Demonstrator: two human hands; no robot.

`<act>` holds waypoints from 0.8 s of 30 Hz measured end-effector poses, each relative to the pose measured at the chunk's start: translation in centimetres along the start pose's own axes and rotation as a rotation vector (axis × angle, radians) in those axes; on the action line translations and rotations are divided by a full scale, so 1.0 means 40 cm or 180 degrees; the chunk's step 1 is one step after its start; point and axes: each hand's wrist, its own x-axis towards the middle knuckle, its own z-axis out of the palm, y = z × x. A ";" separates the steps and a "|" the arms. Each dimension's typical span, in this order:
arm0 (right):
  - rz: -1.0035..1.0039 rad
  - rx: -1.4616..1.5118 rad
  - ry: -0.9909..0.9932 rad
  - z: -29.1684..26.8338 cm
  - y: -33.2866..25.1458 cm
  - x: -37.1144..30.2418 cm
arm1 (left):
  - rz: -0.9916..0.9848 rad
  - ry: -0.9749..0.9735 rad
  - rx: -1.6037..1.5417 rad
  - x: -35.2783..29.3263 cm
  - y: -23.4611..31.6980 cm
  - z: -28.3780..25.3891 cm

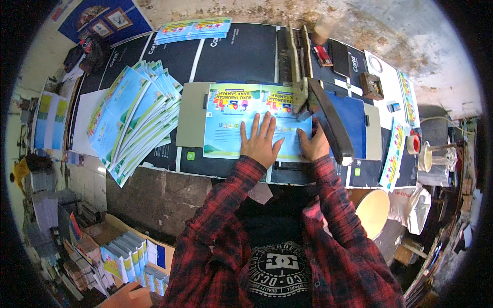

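A blue and green printed cover sheet (221, 131) lies on the table before me, its print upside down to me. My left hand (261, 138) rests flat on it, fingers spread. At the sheet's right edge is my right hand (314, 143), thumb apart from the forefinger; its other fingers are partly hidden. The dark lever arm (331, 120) of what looks like a long-reach stapler slants past that hand, its head above the sheet's right part. A grey board (192, 120) shows beside the sheet's left edge, and a blue board (349, 123) lies right of the lever.
A fanned pile of printed covers (136, 118) covers the table's left side; another stack (192, 30) lies at the back. To the right are a tape roll (413, 144), a printed strip (393, 154) and a small wooden box (371, 85). A round stool (372, 213) stands below the table's edge.
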 end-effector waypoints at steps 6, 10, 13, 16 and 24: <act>0.0512 0.1284 -0.0183 -0.412 -0.156 0.244 | -0.0085 -0.0025 0.0026 -0.007 0.000 0.001; -0.0016 0.0168 -0.1327 -0.477 -0.381 0.309 | -0.0065 0.0058 0.0070 -0.001 -0.003 0.018; -0.0433 0.0047 -0.1785 -0.370 -0.315 0.257 | -0.0048 0.0086 0.0068 0.004 -0.005 0.006; -0.0262 -0.0332 -0.1548 -0.336 -0.295 0.146 | -0.0061 0.0188 -0.0114 -0.001 0.001 0.013; -0.0460 -0.0282 -0.0421 -0.173 -0.252 -0.004 | -0.0076 0.0055 -0.0086 -0.010 0.007 0.004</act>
